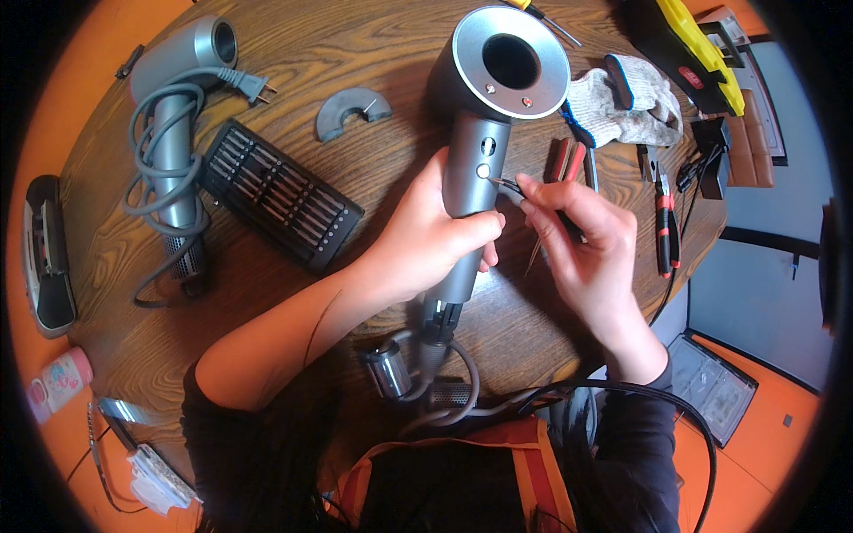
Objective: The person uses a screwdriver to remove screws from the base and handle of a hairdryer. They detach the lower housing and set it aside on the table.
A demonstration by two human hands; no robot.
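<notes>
A single head-worn fisheye camera looks steeply down from above onto a round wooden table [293, 53], close enough that the person's forearms rise from the lower edge. Straight lines bow toward the dark circular rim, and orange floor [755, 435] shows around the table's edges.

A hair dryer [480, 133] lies in the middle of the bench [355, 53]. The left hand [426, 235] is wrapped around its handle. The right hand [586, 240] is just to the right and holds a thin tool [508, 186] whose tip touches the handle. A second hair dryer [173, 107] lies far to the left with its cord [147, 169] looped around it. A tray of bits [277, 194] sits between the two dryers. A curved piece [349, 112] lies behind the tray. Gloves [626, 107] lie to the right of the middle dryer's head, and pliers [665, 218] lie in front of them.
</notes>
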